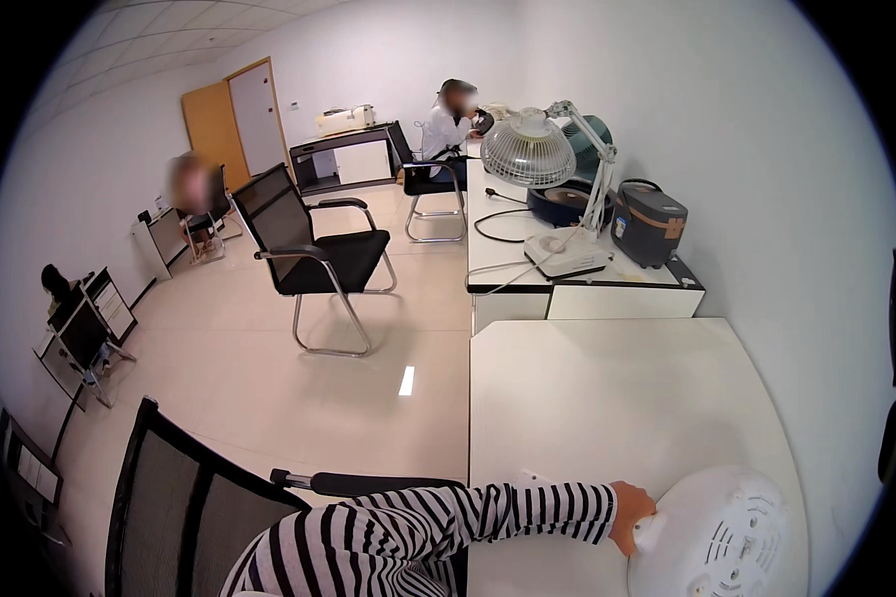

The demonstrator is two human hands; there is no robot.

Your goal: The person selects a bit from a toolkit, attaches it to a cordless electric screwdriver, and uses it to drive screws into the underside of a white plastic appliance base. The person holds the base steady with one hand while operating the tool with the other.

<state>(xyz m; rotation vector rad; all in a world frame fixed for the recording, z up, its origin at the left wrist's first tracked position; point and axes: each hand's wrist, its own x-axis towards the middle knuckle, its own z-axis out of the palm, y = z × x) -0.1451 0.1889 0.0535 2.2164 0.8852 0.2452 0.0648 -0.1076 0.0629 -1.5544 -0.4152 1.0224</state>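
A white rounded appliance, rice-cooker-like in shape (702, 537), lies tipped on the white desk, its base with vent slots and screws showing. My left hand (631, 516), at the end of a black-and-white striped sleeve, grips the appliance's near-left edge, where a small part juts out. The fingers curl around that edge and are partly hidden. My right hand is outside the picture.
The white desk (607, 398) runs along the right wall. Beyond it, another table carries a caged heat lamp (530, 149) on a jointed arm, a dark cooker (650, 224) and a cable. Black mesh chairs (314, 244) stand left; several people sit farther off.
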